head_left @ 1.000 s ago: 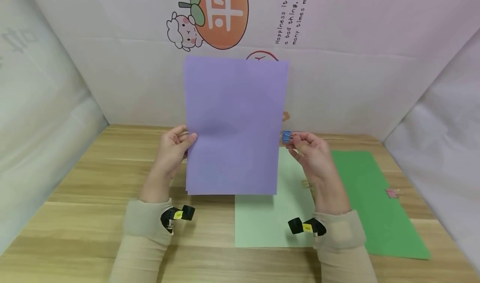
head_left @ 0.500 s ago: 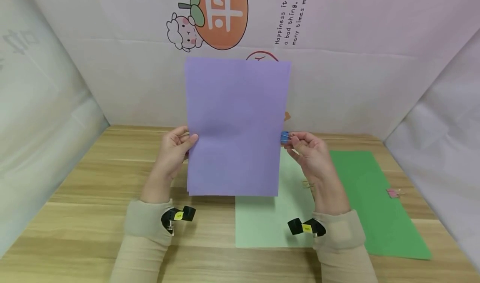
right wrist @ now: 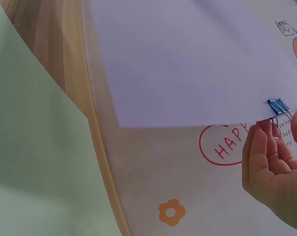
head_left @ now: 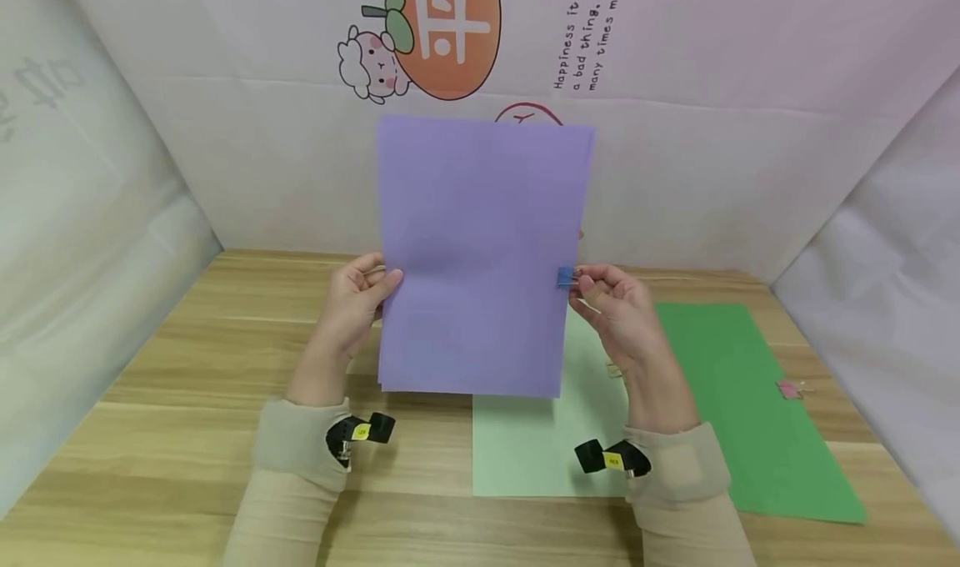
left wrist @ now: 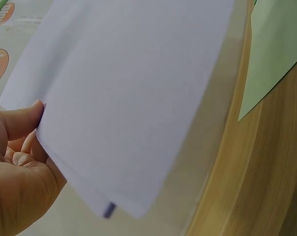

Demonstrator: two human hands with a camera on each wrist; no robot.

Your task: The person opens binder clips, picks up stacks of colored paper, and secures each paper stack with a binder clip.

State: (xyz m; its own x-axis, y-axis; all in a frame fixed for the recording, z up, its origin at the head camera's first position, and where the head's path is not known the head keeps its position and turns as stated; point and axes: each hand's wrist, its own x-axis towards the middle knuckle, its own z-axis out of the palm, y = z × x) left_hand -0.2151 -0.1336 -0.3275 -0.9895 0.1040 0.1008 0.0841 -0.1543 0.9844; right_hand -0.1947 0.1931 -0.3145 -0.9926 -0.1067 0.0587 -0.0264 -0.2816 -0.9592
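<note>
Purple paper (head_left: 476, 258), at least two sheets with slightly offset corners at the lower left, is held upright above the table. My left hand (head_left: 358, 298) pinches its left edge, thumb on the near face; the left wrist view shows the thumb (left wrist: 25, 120) at the edge too. At the right edge, a blue binder clip (head_left: 566, 277) sits over the paper's border. My right hand (head_left: 617, 304) pinches the clip's wire handles between thumb and fingers. In the right wrist view the blue clip (right wrist: 278, 106) overlaps the purple edge, its handles pointing outward.
Light green paper (head_left: 525, 459) lies on the wooden table (head_left: 187, 400), partly under the purple paper, with a yellowish clip (head_left: 614, 369) at its right edge. Farther right lies darker green paper (head_left: 750, 417) with a pink clip (head_left: 789, 389). A printed white cloth (head_left: 675, 175) hangs behind.
The blue binder clip has moved left from beside the purple paper onto its right edge. The purple paper has shifted slightly right in my left hand.
</note>
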